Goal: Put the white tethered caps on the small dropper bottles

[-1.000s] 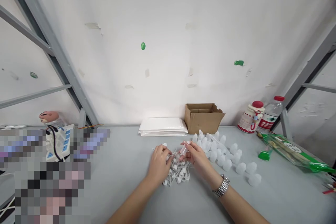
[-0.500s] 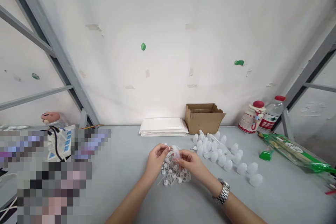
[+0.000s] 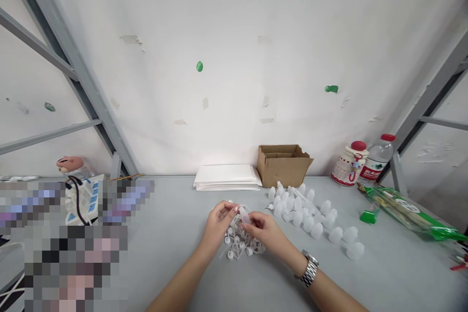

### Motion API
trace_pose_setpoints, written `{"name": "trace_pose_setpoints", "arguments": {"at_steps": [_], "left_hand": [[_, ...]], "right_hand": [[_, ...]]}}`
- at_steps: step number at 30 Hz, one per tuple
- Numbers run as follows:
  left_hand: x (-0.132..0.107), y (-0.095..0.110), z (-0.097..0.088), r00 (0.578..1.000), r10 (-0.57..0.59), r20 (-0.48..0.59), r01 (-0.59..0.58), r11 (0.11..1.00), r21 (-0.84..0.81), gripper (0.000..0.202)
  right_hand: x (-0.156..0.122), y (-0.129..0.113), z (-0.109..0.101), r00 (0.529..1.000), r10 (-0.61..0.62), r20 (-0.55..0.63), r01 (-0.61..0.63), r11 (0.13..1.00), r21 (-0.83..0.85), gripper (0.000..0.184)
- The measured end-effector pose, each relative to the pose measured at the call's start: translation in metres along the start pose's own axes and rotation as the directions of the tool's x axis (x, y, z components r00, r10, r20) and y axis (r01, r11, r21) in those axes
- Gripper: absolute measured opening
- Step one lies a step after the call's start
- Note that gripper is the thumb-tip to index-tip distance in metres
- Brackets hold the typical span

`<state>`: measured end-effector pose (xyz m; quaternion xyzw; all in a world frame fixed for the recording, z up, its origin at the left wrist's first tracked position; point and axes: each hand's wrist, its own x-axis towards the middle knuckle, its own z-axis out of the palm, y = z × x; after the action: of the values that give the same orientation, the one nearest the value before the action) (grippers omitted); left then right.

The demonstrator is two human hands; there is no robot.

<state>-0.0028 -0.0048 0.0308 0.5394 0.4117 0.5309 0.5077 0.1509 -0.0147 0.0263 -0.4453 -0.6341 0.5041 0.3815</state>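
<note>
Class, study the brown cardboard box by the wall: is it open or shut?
Open: the brown cardboard box has its top flaps raised, leaving a dark gap into its inside.

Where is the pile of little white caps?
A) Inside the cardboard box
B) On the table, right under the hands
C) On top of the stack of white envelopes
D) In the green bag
B. The pile of white plastic caps lies on the grey table, just below the left hand and the right hand, which pinches a small translucent plastic bottle.
</note>
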Motion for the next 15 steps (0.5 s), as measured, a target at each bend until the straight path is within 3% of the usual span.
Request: {"name": "trace_pose_setpoints", "arguments": {"at_steps": [9,15], "left_hand": [[0.003,-0.005,-0.0019,0.995,-0.094,0.01,0.095,0.985,-0.144,0.025],[0.002,-0.0005,-0.0031,0.984,-0.154,0.09,0.172,0.951,-0.255,0.036]], "right_hand": [[-0.0041,-0.0031,0.0016,1.0,-0.009,-0.03,0.005,0.991,-0.132,0.024],[-0.0053,-0.0001,0.0026,0.976,-0.175,-0.131,0.105,0.901,-0.421,0.015]]}}
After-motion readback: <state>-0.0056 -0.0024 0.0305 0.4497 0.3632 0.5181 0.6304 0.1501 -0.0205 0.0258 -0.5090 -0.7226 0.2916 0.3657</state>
